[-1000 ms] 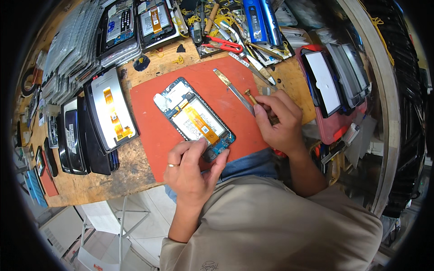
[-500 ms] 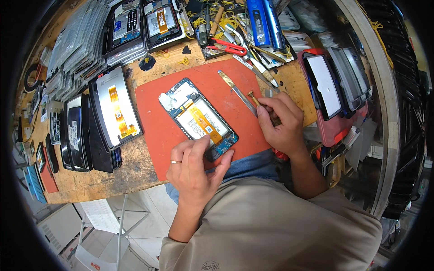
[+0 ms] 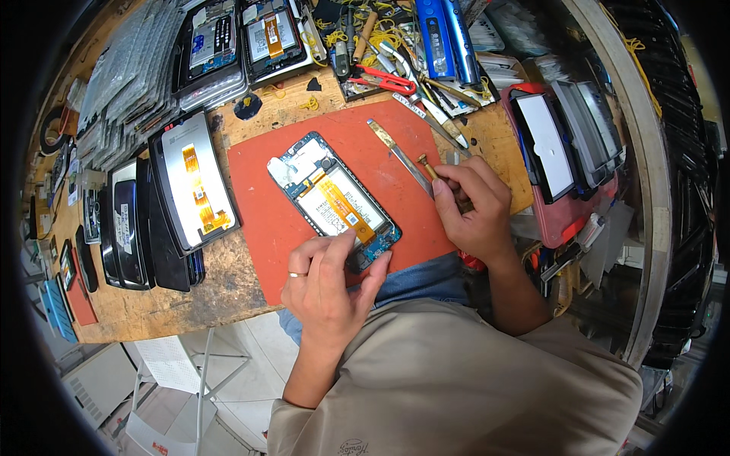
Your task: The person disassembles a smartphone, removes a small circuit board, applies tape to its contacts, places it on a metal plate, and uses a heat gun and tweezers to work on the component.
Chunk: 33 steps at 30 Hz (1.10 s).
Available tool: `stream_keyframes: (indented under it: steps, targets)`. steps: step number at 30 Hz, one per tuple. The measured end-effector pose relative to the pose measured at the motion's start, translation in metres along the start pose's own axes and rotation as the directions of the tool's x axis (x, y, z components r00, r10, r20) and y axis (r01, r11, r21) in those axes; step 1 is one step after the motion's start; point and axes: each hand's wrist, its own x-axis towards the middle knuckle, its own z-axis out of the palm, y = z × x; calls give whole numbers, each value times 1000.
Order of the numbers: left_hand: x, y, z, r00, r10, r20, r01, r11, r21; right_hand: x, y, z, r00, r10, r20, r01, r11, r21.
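Uncovered smartphone point(image 3: 332, 190): steadied at its near end with the left hand point(image 3: 327, 281), fingers point(image 3: 342, 245) parted from the thumb, forefinger over the lower part by an orange flex cable point(image 3: 344, 207), thumb at the bottom right corner. Wore a plain ring on that hand. Pinched a slim brass-coloured tool point(image 3: 423, 161) between thumb and forefinger of the right hand point(image 3: 479, 204), the remaining fingers curled inward. Could not tell whether that thumb also touched the metal blade tool point(image 3: 389, 144) just beside it, slanting over the mat. Saw a pale battery point(image 3: 319, 214) beneath the flex cable and a blue circuit board point(image 3: 378, 245) toward the near end. Had the smartphone flat on a red-orange mat point(image 3: 255, 182), far end angled leftward, over a wooden surface point(image 3: 201, 311). Left of the mat, saw a grey-backed display panel point(image 3: 179, 156) with its own orange ribbon, beside dark phone shells point(image 3: 128, 228); farther off, a stack of clear-wrapped packs point(image 3: 129, 83). Across the far side, saw two more uncovered phones point(image 3: 209, 49), then yellow strands, a red-handled tool point(image 3: 389, 81) and a blue device point(image 3: 433, 45). On the right, saw a white panel point(image 3: 549, 156) in a dark frame.
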Motion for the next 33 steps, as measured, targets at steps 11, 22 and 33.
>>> stream_keyframes:
  steps: [11,22,33]
  targets:
    - [-2,-1,3,998,42,-46,-42,999,3,0,-1,0,1000,2,-3,-2,1000,-3]
    - [-1,0,2,997,61,-43,-60,998,28,0,0,1,1000,5,-5,-5,1000,6]
    - [-2,1,2,998,57,-41,-55,997,52,0,0,1,1000,-5,-5,5,1000,-7]
